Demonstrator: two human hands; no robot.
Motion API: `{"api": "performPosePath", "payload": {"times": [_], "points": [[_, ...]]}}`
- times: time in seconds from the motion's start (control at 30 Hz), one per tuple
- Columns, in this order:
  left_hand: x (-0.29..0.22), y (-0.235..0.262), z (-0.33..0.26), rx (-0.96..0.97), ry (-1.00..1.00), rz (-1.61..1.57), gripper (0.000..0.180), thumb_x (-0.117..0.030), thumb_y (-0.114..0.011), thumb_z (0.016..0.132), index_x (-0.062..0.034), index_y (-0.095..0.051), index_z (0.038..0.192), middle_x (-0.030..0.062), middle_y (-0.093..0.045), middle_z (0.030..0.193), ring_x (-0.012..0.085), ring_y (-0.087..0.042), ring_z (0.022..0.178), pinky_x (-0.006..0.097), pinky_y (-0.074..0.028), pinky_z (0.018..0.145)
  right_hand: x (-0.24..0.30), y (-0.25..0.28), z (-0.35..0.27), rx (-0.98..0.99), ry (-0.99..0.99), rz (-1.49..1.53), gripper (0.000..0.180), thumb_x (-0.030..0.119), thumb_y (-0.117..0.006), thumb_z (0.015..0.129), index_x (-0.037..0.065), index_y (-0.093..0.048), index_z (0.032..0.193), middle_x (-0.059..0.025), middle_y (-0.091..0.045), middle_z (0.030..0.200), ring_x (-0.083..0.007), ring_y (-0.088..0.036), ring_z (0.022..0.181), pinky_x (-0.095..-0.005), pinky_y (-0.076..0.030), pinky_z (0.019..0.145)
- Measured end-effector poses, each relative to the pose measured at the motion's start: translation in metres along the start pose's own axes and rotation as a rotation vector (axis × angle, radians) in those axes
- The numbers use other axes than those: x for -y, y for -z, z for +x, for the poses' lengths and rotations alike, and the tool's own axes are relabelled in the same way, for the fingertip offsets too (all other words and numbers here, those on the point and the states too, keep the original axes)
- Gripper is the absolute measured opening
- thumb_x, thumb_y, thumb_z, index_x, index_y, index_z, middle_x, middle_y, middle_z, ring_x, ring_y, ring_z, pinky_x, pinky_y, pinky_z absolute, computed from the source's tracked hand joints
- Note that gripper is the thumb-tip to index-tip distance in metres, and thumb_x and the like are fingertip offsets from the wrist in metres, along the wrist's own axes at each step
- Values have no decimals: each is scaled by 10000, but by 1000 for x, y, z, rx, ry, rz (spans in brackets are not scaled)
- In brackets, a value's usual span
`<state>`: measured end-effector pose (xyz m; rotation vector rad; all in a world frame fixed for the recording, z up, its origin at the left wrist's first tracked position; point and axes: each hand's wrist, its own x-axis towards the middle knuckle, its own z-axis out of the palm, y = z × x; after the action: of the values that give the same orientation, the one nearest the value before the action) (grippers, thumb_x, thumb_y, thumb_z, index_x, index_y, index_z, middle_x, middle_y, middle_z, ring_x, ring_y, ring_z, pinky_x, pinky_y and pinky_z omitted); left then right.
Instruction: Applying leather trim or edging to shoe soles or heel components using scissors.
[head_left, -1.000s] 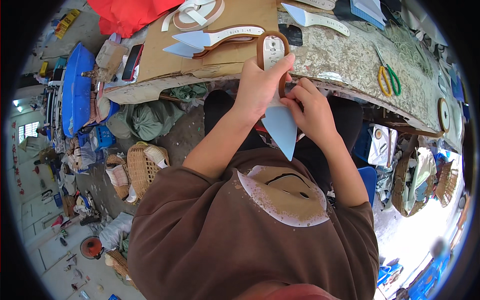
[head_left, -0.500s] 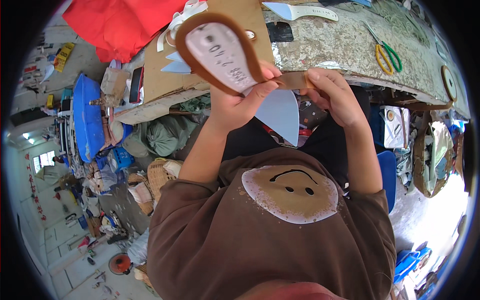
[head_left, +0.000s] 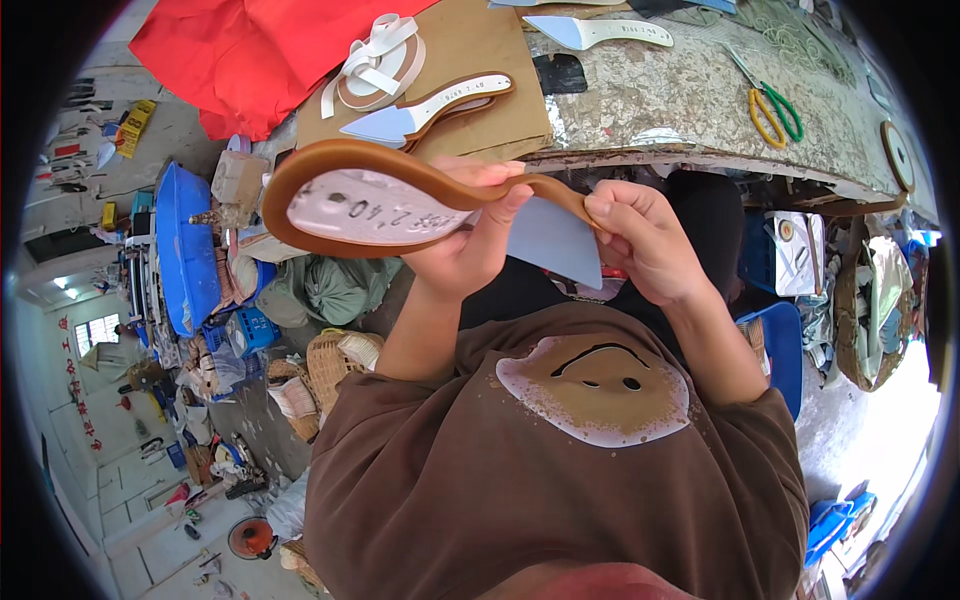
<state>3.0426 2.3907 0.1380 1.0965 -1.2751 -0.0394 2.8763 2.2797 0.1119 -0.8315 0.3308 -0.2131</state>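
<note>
Nearest, our brown shirt (head_left: 560, 480) is filling the lower view. Just past it, we're holding the insole (head_left: 385, 205) in the air between our lap and the desk, heel end tilted up to the left, pale blue toe section (head_left: 555, 240) hanging toward our knees. Our left hand (head_left: 458, 250) is gripping it mid-length, thumb on the near side. Our right hand (head_left: 645, 235) is pinching the brown strip (head_left: 283, 180) that's lining the edge. Hands are set apart, a short run of strip spanning between them.

Handling, our read: it's looking light and springy, board stiffer than the strip. The strip is likely bending easily and could be creasing or pulling away under a hard tug. The thin blue tip is seeming the weak spot, so we're favouring the narrow waist for the main hold, fingertips only on the strip.

Beyond, on the desk (head_left: 680, 100): more insoles (head_left: 440, 105) are lying on brown cardboard (head_left: 490, 45), a white tape roll (head_left: 380, 75) is sitting just past them, and scissors (head_left: 775, 115) are resting well to the right.
</note>
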Motion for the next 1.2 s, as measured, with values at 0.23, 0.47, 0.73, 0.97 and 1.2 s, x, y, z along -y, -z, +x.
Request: {"api": "performPosePath", "payload": {"times": [0.23, 0.47, 0.73, 0.97, 1.2], "points": [[4, -6, -2, 35, 157, 24, 180, 42, -714, 823, 39, -611, 972, 120, -659, 894, 180, -638, 792, 294, -521, 738, 16, 2, 8, -280, 518, -759, 189, 171, -736, 839, 30, -612, 816, 7, -562, 713, -79, -524, 630, -236, -428, 588], [16, -15, -7, 129, 226, 33, 219, 21, -712, 823, 44, -586, 1001, 113, -619, 950, 187, -621, 863, 280, -506, 753, 31, 8, 26, -60, 667, -1195, 150, 99, -689, 831, -1, -577, 843, -93, -567, 788, -228, -530, 763, -326, -418, 688], [47, -3, 14, 385, 660, -608, 311, -228, -512, 867, 48, -610, 972, 125, -544, 1019, 198, -528, 1021, 327, -405, 923, 14, 18, 24, -156, 542, -918, 175, 146, -712, 838, -2, -623, 808, -93, -592, 782, -206, -566, 743, -318, -443, 656], [50, -1, 18, 403, 678, -709, 330, -308, -390, 960, 4, -497, 953, 355, -560, 1153, 331, -595, 1057, 397, -446, 955, 8, 22, 14, -255, 659, -856, 188, 101, -736, 795, 17, -646, 938, -66, -631, 839, -175, -626, 783, -296, -512, 728], [61, -7, 5, 593, 896, -865, 325, -305, -473, 951, 16, -520, 960, 284, -625, 1071, 312, -630, 970, 391, -489, 884, 19, 61, 15, 41, 996, -1417, 183, 75, -745, 735, 61, -620, 868, -77, -626, 836, -289, -610, 739, -364, -496, 654]]}}
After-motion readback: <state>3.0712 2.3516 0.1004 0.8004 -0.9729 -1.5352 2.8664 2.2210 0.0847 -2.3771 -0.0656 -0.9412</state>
